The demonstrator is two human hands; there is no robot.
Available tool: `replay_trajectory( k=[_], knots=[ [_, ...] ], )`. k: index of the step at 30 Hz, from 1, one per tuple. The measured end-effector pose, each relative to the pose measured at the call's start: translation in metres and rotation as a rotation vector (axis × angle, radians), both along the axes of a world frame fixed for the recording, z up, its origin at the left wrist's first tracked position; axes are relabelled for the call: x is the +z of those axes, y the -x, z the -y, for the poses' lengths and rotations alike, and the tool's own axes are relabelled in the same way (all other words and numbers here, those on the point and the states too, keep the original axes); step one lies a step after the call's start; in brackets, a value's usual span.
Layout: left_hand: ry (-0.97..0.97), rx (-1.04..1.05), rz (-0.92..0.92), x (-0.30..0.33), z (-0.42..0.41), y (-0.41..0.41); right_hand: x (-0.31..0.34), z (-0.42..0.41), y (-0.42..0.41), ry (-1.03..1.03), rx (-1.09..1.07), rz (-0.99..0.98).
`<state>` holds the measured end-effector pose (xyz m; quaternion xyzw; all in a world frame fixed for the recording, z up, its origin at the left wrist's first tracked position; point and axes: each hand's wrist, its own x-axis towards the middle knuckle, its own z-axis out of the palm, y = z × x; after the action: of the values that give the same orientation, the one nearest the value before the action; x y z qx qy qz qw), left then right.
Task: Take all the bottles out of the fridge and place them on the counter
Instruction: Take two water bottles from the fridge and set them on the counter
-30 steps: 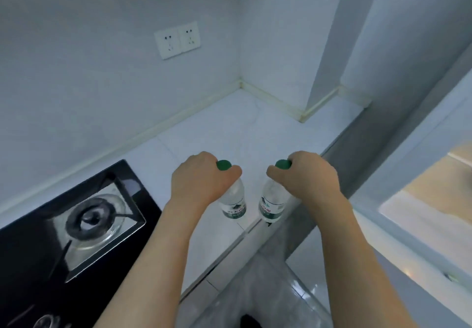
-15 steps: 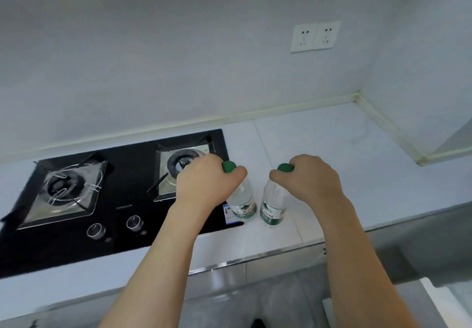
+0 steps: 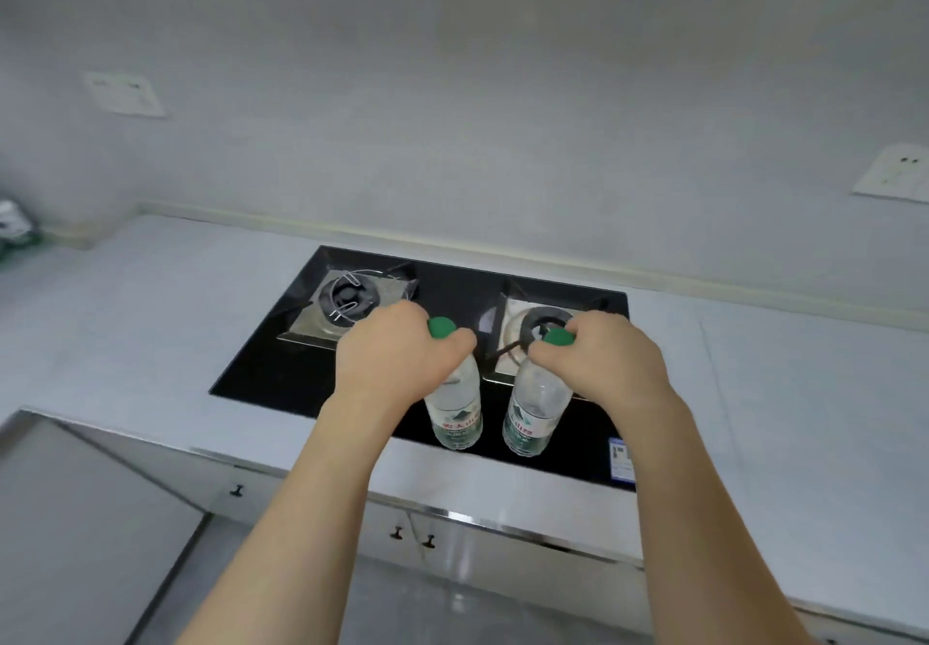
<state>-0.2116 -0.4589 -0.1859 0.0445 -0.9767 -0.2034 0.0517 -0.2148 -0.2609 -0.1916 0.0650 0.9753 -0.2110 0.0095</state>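
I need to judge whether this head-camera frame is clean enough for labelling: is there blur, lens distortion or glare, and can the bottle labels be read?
Head view: soft, even, cool light, no hard shadows; edges blurred, the wall sockets smeared; wide-angle bending of the counter edge; mild glare on the hob glass; both hands fairly sharp; label print on the bottles too small to read.

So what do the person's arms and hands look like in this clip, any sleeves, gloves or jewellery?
Both arms are bare from the bottom edge of the picture up to the hands: no sleeves are in view. The left hand and the right hand wear no gloves, and no watch, bracelet or ring shows on the wrists or the backs of the hands. No markings or cables are visible.
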Motion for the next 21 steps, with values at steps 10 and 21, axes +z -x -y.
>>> replay_trajectory(
  k=[10,21],
  knots=[
    [0.010,0.187,-0.012,0.010,0.167,-0.012,0.017,0.167,0.021,-0.013,0.224,-0.013],
    [-0.004,0.391,-0.057,0.024,0.308,-0.035,0.038,0.320,0.034,-0.015,0.433,-0.038]
  ],
)
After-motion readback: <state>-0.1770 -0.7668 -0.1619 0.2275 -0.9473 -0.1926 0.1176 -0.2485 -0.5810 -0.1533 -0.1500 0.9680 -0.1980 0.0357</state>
